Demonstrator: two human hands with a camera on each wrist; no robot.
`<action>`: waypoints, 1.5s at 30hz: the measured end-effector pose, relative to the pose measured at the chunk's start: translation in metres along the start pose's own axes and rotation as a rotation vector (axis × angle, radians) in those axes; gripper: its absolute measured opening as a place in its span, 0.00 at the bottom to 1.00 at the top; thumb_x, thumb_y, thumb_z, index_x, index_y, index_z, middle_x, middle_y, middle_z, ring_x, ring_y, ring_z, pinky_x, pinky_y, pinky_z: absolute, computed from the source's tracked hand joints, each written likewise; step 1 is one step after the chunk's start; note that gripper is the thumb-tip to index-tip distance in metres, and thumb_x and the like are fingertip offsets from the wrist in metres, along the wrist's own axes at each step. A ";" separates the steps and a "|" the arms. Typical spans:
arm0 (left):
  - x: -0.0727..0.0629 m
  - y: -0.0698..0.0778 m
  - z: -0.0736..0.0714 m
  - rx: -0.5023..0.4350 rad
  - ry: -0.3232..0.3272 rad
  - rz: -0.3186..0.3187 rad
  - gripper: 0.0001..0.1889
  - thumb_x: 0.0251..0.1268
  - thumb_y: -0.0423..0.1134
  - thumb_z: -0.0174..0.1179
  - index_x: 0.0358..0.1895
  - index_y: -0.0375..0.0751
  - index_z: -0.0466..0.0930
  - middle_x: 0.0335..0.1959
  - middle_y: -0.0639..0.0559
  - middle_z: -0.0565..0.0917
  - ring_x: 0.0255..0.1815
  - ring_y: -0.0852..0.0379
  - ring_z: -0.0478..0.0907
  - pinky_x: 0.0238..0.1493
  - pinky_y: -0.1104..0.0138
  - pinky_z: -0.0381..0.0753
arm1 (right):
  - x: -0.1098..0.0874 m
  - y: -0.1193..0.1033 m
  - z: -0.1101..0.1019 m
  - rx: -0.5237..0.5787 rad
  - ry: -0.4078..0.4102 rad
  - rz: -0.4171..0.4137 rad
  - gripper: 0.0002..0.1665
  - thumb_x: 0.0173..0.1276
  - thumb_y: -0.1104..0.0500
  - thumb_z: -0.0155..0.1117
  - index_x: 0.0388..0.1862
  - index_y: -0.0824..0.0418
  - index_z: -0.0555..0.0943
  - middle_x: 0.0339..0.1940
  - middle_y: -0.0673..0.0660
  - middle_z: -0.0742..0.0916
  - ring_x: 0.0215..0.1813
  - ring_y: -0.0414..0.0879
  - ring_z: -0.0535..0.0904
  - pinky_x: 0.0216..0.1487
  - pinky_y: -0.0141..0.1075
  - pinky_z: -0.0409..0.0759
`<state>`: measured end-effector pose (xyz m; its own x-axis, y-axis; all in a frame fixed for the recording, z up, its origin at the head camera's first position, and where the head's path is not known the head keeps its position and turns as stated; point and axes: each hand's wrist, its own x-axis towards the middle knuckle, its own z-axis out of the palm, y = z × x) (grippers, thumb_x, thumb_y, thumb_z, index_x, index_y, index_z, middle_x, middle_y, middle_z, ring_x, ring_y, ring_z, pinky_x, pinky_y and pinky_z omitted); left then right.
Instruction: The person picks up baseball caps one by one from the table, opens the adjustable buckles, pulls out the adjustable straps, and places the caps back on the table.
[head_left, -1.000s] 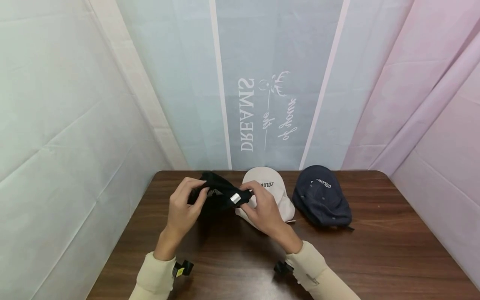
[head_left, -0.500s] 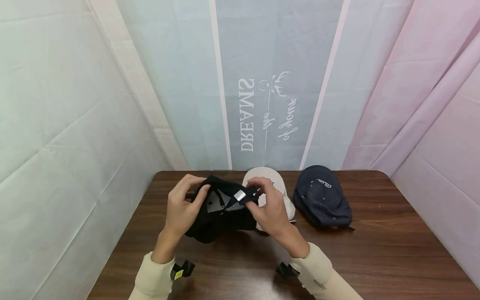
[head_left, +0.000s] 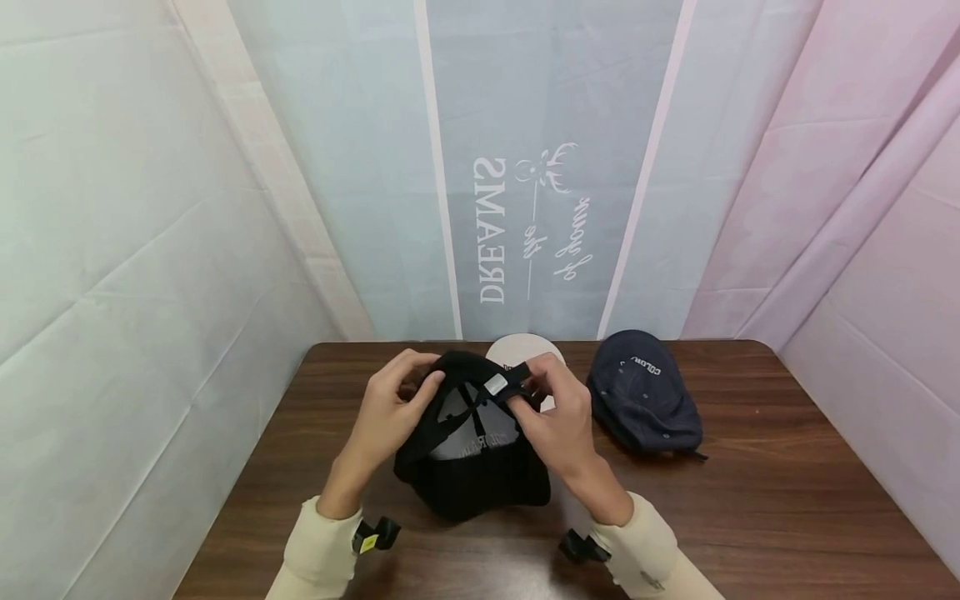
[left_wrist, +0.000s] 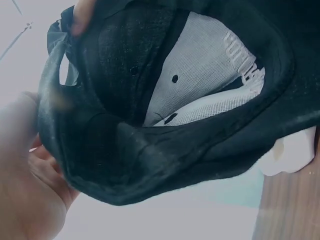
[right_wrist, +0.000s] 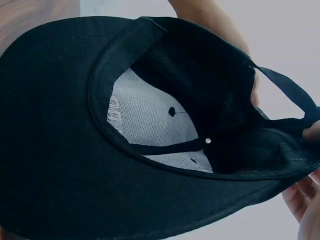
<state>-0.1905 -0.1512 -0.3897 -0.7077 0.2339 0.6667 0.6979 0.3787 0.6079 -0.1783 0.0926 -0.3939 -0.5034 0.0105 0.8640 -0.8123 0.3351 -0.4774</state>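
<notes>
In the head view, the black cap [head_left: 480,487] is in the lower middle of the frame, its opening turned up to the camera and its brim toward the bottom edge. The left hand [head_left: 386,408] pinches the cap's rim at upper left, between thumb and fingers; the right hand [head_left: 558,417] pinches it at upper right, beside a small white label [head_left: 496,384]. Whether the cap touches the surface [head_left: 750,508] cannot be told. Pale lining shows inside it, with reversed lettering.

The white cap [head_left: 525,347] lies beyond, right of centre, largely hidden by the black cap and the right hand. The navy cap [head_left: 645,404] lies farther right, its lettering toward the top of the frame. In the right wrist view, the black brim fills the left side.
</notes>
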 end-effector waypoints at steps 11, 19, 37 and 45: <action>0.007 0.007 0.011 0.029 -0.007 0.085 0.12 0.76 0.28 0.63 0.57 0.40 0.86 0.53 0.47 0.82 0.51 0.54 0.81 0.47 0.67 0.83 | 0.000 0.009 -0.009 -0.037 0.059 -0.020 0.15 0.59 0.76 0.74 0.42 0.64 0.84 0.37 0.54 0.85 0.26 0.40 0.78 0.26 0.28 0.76; 0.013 0.020 0.028 0.023 -0.018 0.177 0.10 0.71 0.29 0.68 0.52 0.39 0.88 0.50 0.49 0.84 0.53 0.51 0.80 0.55 0.64 0.81 | 0.002 0.016 -0.016 -0.061 0.056 -0.023 0.15 0.61 0.76 0.75 0.44 0.64 0.84 0.37 0.54 0.85 0.23 0.39 0.77 0.27 0.27 0.77; 0.026 0.025 0.059 0.194 0.031 0.337 0.07 0.68 0.25 0.68 0.44 0.40 0.85 0.40 0.52 0.84 0.37 0.60 0.80 0.37 0.70 0.82 | 0.012 0.025 -0.040 -0.127 -0.047 0.024 0.16 0.60 0.75 0.76 0.44 0.64 0.84 0.34 0.60 0.83 0.27 0.38 0.75 0.29 0.25 0.77; 0.036 0.030 0.066 0.237 0.062 0.367 0.06 0.69 0.25 0.66 0.45 0.37 0.83 0.44 0.48 0.83 0.38 0.58 0.80 0.39 0.69 0.83 | 0.018 0.019 -0.050 -0.152 -0.065 0.033 0.18 0.59 0.75 0.78 0.45 0.64 0.83 0.36 0.56 0.86 0.27 0.40 0.76 0.27 0.26 0.76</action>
<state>-0.2019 -0.0718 -0.3760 -0.4049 0.3394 0.8490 0.8520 0.4770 0.2157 -0.1883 0.1461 -0.3798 -0.5510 -0.0353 0.8337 -0.7436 0.4742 -0.4714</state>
